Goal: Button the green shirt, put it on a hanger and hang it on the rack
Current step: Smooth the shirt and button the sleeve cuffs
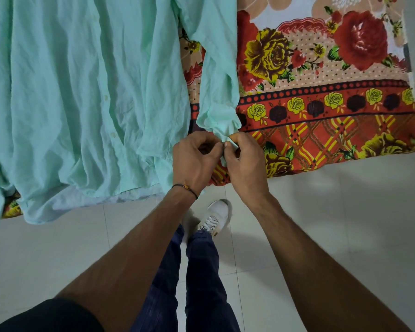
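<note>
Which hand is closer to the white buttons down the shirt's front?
Left. The left hand pinches the sleeve cuff on the side towards the front buttons; the right hand pinches the same cuff from the far side, over the floral sheet.

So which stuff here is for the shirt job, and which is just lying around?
For the job:
- green shirt
- its sleeve end, pinched by the left hand and the right hand

Just there:
- flowery bedsheet under the shirt
- white shoe
- tiled floor
- wrist thread on the left wrist
</note>
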